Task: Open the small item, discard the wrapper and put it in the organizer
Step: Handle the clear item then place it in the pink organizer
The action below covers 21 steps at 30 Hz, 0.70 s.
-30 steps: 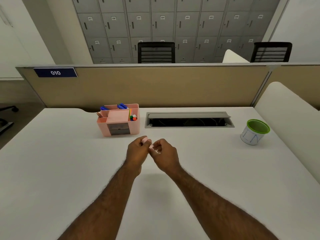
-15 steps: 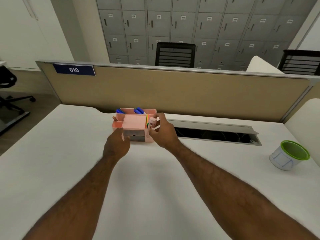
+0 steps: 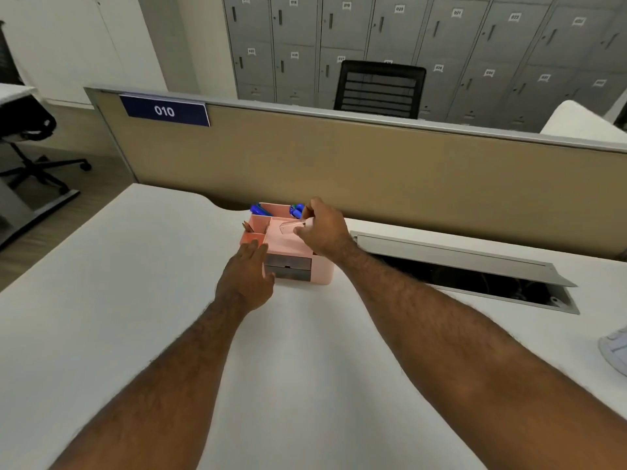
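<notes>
The pink desk organizer (image 3: 298,247) stands at the back of the white desk, with blue pens (image 3: 260,209) and brown pencils (image 3: 249,227) in its rear and left compartments. My right hand (image 3: 324,232) hovers over its top, pinching the small item (image 3: 289,227), a pale, clear-looking piece that sticks out to the left above the large pink compartment. Whether any wrapper is still on it I cannot tell. My left hand (image 3: 247,278) lies flat with fingers extended and holds nothing. Its fingertips touch the organizer's front left corner beside the grey drawer (image 3: 288,268).
An open cable tray (image 3: 468,279) with a raised grey lid is set into the desk right of the organizer. A white cup (image 3: 615,351) shows at the right edge. A tan partition (image 3: 373,164) closes off the desk's back. Office chairs stand beyond and at the left.
Both hands moved from the desk's middle to the organizer. My right hand carried the small item over its top compartment. My left hand let go and reached the organizer's front left corner.
</notes>
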Tool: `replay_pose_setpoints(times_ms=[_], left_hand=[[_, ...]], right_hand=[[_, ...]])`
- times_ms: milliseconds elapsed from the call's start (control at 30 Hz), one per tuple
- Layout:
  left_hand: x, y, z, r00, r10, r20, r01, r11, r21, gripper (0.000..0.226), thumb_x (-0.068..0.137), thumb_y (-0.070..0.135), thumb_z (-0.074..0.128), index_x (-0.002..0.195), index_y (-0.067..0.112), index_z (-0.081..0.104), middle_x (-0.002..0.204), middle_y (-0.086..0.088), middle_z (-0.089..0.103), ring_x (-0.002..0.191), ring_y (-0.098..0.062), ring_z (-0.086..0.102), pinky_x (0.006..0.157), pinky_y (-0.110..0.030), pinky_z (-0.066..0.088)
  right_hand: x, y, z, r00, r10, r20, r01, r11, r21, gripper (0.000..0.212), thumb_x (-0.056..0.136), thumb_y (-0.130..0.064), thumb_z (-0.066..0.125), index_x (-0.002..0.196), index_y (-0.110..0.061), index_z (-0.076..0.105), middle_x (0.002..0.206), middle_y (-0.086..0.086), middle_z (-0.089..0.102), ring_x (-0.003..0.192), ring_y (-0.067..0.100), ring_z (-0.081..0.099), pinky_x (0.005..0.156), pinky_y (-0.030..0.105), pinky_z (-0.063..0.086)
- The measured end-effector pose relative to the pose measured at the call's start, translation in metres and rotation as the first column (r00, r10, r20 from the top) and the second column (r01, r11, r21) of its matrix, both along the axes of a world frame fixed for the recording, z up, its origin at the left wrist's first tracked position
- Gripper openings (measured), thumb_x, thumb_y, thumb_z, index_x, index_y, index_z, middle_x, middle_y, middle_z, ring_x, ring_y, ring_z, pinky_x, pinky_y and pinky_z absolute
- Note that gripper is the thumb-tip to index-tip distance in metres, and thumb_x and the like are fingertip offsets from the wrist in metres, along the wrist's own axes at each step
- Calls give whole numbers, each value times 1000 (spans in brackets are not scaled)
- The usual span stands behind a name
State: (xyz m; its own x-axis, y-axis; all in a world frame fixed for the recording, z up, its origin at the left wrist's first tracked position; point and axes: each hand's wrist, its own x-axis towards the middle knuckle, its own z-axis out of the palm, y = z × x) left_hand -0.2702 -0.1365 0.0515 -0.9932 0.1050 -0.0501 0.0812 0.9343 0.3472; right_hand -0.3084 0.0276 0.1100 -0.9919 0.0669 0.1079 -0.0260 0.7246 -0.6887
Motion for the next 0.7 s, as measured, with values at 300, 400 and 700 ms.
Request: replay_pose_setpoints(times_ms=[300, 400, 700], left_hand=[[-1, 3, -5, 1000, 8, -26, -9, 1000, -25, 70, 92, 27, 58, 153, 17, 24, 164, -4, 18, 151, -29, 19, 118, -44, 25], [-1, 4, -5, 1000, 16, -17, -16, 1000, -17, 70, 92, 27, 58, 153, 17, 24, 164, -4, 18, 151, -29, 18, 118, -44, 25], [1, 2, 6, 1000, 2, 6, -2, 1000, -27, 70, 91, 23, 59, 152, 16, 26, 163, -5, 22, 150, -30, 23, 118, -44, 26]], right_hand=[[-23, 2, -23, 997, 8, 78, -25, 974, 225, 22, 80, -31, 75, 88, -20, 58, 93, 2, 68, 88, 21, 57, 80, 34, 44], [-22, 2, -25, 997, 3, 76, -22, 970, 244, 23, 79, -32, 75, 86, -21, 56, 93, 2, 68, 91, 21, 59, 83, 36, 46], [-11, 15, -12, 1000, 20, 8, -22, 954, 298, 45, 77, -44, 73, 113, -23, 58, 114, -1, 68, 104, 23, 59, 88, 35, 45]])
